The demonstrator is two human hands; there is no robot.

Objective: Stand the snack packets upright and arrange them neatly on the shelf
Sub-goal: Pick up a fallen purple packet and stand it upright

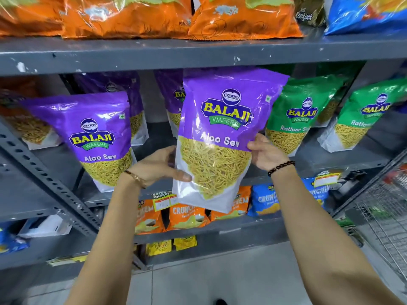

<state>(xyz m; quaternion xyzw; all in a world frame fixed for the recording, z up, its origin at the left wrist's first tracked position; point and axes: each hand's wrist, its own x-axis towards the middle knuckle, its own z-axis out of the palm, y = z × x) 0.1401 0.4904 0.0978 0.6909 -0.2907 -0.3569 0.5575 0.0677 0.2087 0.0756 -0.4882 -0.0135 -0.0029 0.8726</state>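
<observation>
I hold a purple Aloo Sev packet (222, 133) upright in front of the middle shelf (343, 159). My left hand (160, 166) grips its lower left edge and my right hand (265, 151) grips its right edge. Its bottom hangs below the shelf's front lip. A second purple Aloo Sev packet (97, 139) stands upright to the left on the same shelf. Two more purple packets (132, 102) stand behind, partly hidden. Green Ratlami Sev packets (299, 115) stand to the right.
Orange packets (132, 16) and a blue packet (365, 14) fill the upper shelf. Small orange and blue Crunchem packets (189, 214) line the lower shelf. A slotted grey upright (50, 179) runs diagonally at left. A wire cart (387, 212) is at the right.
</observation>
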